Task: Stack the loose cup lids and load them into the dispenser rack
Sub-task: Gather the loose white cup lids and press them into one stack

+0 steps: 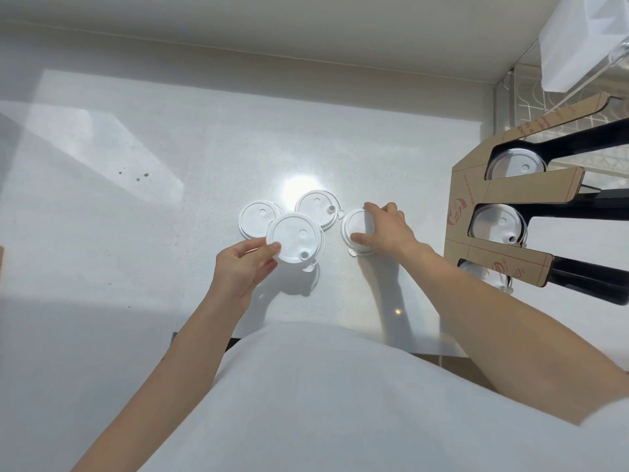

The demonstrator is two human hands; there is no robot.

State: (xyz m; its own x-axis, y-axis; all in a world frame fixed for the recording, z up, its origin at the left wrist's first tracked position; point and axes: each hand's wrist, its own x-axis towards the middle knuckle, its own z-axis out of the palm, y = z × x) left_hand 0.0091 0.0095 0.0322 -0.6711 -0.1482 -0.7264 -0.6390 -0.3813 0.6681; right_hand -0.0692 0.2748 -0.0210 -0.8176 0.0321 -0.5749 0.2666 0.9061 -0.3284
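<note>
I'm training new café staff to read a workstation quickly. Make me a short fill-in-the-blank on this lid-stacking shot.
1. The left hand holds a lid by its ____ edge.
2. The right hand rests on a lid lying on the ____.
3. The number of loose lids outside the cardboard rack is ____.
4. The rack stands on the person's ____ side.

Missing words: near; counter; four; right
</note>
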